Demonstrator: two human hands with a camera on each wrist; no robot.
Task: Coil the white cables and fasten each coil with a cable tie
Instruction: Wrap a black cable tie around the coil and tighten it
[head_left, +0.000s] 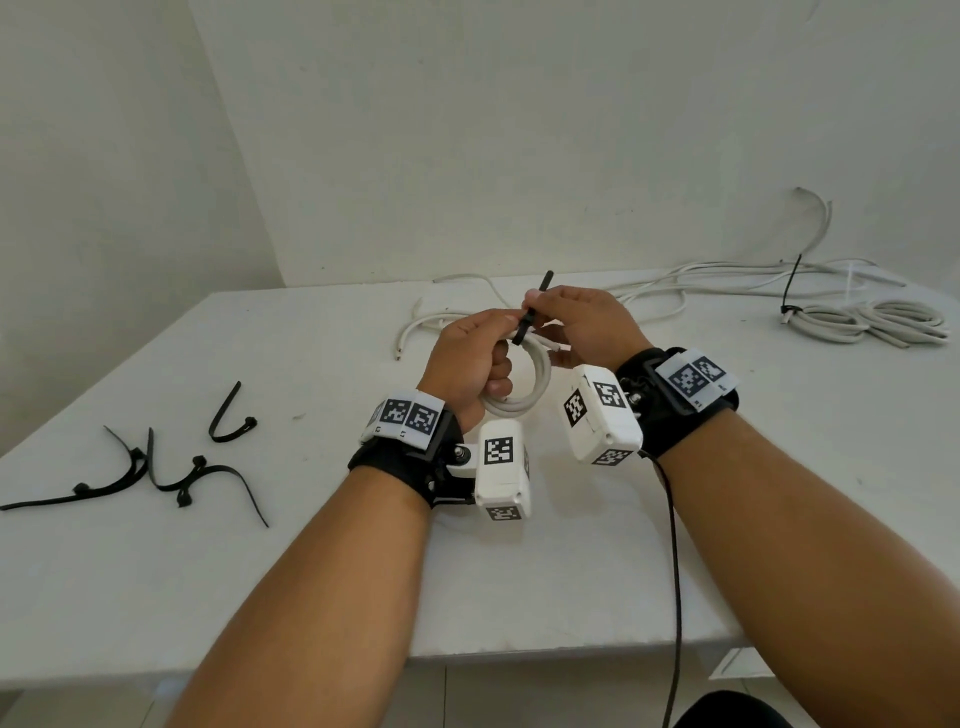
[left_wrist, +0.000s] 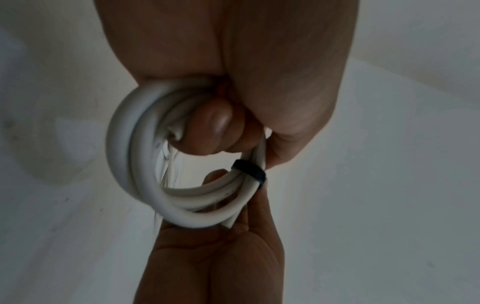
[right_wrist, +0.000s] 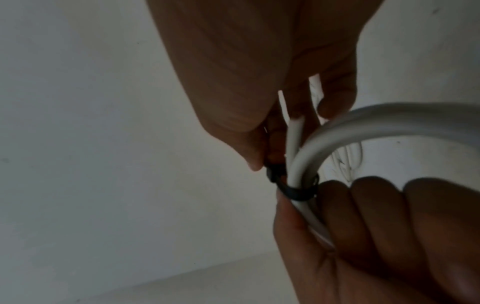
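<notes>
A small coil of white cable (head_left: 522, 400) hangs above the middle of the table, held in my left hand (head_left: 467, 358), whose fingers curl through the loop (left_wrist: 145, 174). A black cable tie (head_left: 521, 332) is wrapped round the top of the coil; its band (left_wrist: 249, 170) hugs the strands. My right hand (head_left: 582, 322) pinches the tie's tail (head_left: 544, 288), which sticks up and away from me. In the right wrist view the right hand's thumb and finger meet at the tie (right_wrist: 293, 191), with the left hand's fingers (right_wrist: 376, 226) just below the tie. A cut cable end (right_wrist: 294, 133) pokes out beside the tie.
Several loose black cable ties (head_left: 156, 467) lie at the table's left. At the back right a coil (head_left: 857, 322) fastened with a black tie sits beside loose white cables (head_left: 727, 280). Another loose white cable (head_left: 441, 322) lies behind my hands. A wall rises just behind the table.
</notes>
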